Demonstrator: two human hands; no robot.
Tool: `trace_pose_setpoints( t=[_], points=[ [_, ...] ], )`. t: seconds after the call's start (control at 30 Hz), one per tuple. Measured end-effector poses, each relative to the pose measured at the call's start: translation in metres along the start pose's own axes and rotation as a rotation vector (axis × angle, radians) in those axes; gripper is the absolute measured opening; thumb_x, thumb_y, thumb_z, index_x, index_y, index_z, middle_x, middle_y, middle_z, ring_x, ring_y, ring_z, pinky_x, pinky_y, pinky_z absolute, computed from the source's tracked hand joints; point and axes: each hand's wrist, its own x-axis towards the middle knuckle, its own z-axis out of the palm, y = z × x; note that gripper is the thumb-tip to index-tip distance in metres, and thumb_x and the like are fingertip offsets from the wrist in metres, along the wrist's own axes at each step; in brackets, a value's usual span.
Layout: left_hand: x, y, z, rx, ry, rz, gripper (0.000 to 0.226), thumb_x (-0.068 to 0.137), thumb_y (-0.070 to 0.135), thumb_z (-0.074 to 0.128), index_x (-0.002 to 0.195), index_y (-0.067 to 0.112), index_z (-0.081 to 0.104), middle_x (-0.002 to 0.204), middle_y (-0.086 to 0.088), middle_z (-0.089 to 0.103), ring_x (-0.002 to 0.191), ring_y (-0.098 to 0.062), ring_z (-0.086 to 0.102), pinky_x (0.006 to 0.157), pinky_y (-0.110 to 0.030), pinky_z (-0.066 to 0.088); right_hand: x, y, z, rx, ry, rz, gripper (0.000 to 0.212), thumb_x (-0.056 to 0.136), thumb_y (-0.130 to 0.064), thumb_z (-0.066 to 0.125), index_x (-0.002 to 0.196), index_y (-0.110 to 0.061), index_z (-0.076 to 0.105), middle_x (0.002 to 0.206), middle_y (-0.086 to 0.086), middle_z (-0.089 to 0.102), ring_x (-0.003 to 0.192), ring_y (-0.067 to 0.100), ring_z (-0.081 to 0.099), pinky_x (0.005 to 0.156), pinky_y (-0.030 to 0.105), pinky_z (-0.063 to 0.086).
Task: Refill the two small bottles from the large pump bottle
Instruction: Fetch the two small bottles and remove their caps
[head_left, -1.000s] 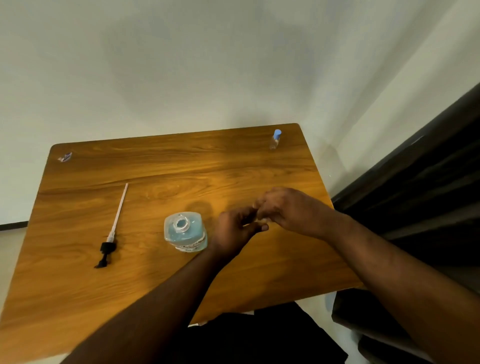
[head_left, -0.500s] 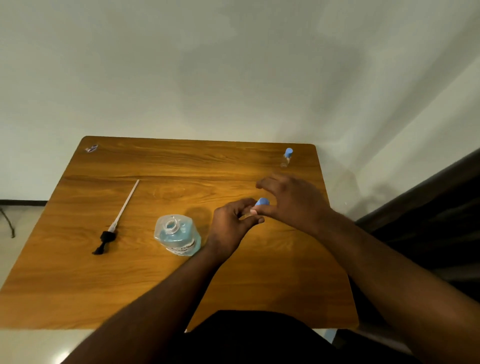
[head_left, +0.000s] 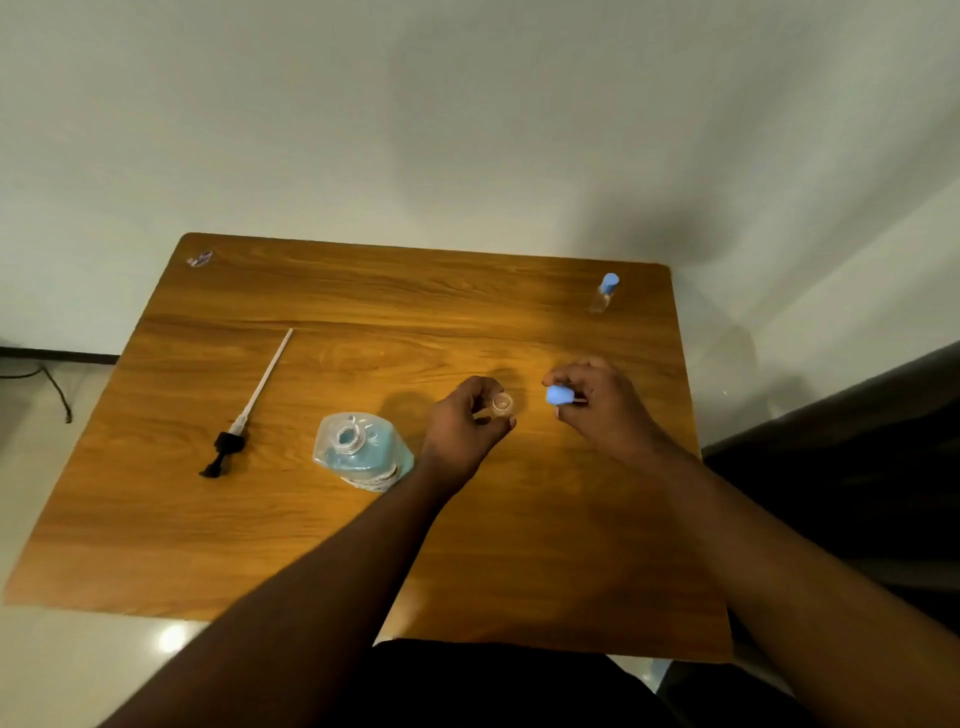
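Wooden and warm-toned, the bench (head_left: 467, 322) carries everything in view. The left hand (head_left: 462, 426) curls around a small clear bottle (head_left: 502, 404) near the middle of the bench, its open mouth facing up between thumb and fingers. Just beside it, apart from the bottle, the right hand (head_left: 597, 402) pinches a blue cap (head_left: 559, 395) in its fingertips — the cap is off and held clear of the opening.

To the left of the left hand, close by its wrist, stands the large bottle (head_left: 361, 454) with blue liquid inside and its neck uncovered. Its pump (head_left: 244, 415) lies flat on the bench well to the left — black head toward the near edge, long white tube pointing toward the far side.

At the far right corner stands the second small bottle (head_left: 605, 293), upright, with its blue cap on. A small shiny scrap (head_left: 200, 258) lies at the far left corner; what it is cannot be made out.
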Motion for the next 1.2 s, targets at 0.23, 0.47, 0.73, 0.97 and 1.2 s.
trace_pose_setpoints(
  t=[0.23,0.47,0.73,0.97,1.2],
  points=[
    [0.030,-0.038,0.015,0.115,-0.006,-0.139,0.028,0.076,0.004,0.076,0.096,0.016,0.060,0.096,-0.004,0.067,0.101,-0.023,0.065,0.093,-0.044,0.053,0.013,0.047,0.055,0.056,0.029,0.146,0.026,0.079,0.003,0.067,0.095,-0.017,0.060,0.090,-0.003,0.063,0.078,0.007,0.057,0.063,0.020,0.042],
    [0.043,-0.058,0.026,0.187,-0.033,-0.223,0.032,0.079,0.008,0.075,0.107,0.016,0.060,0.109,-0.003,0.065,0.102,-0.017,0.062,0.089,-0.045,0.056,0.030,0.077,0.078,-0.118,-0.075,0.185,0.029,0.084,-0.003,0.062,0.112,-0.011,0.063,0.116,0.008,0.059,0.106,0.025,0.056,0.088,0.038,0.048],
    [0.046,-0.060,0.028,0.252,-0.131,-0.333,0.060,0.076,0.014,0.079,0.127,0.024,0.048,0.128,-0.009,0.058,0.101,-0.023,0.064,0.081,-0.043,0.058,0.038,0.091,0.090,-0.259,-0.168,0.186,0.039,0.086,-0.007,0.061,0.123,-0.017,0.057,0.121,0.006,0.055,0.115,0.026,0.048,0.089,0.035,0.044],
    [0.029,-0.031,0.027,0.441,-0.050,-0.016,0.088,0.070,0.051,0.079,0.143,0.025,0.037,0.142,-0.002,0.047,0.133,-0.020,0.039,0.105,-0.038,0.038,0.036,0.092,0.056,-0.226,-0.239,0.246,0.060,0.079,-0.021,0.074,0.134,-0.025,0.049,0.140,0.001,0.044,0.131,0.021,0.039,0.104,0.032,0.036],
    [0.096,0.012,0.066,0.571,-0.130,0.062,0.060,0.085,0.034,0.070,0.138,0.020,0.046,0.140,-0.005,0.049,0.131,-0.025,0.042,0.103,-0.035,0.036,0.082,0.088,-0.033,-0.272,0.097,0.134,0.041,0.084,-0.008,0.068,0.124,-0.011,0.061,0.126,0.011,0.060,0.116,0.028,0.056,0.093,0.031,0.045]
  ],
)
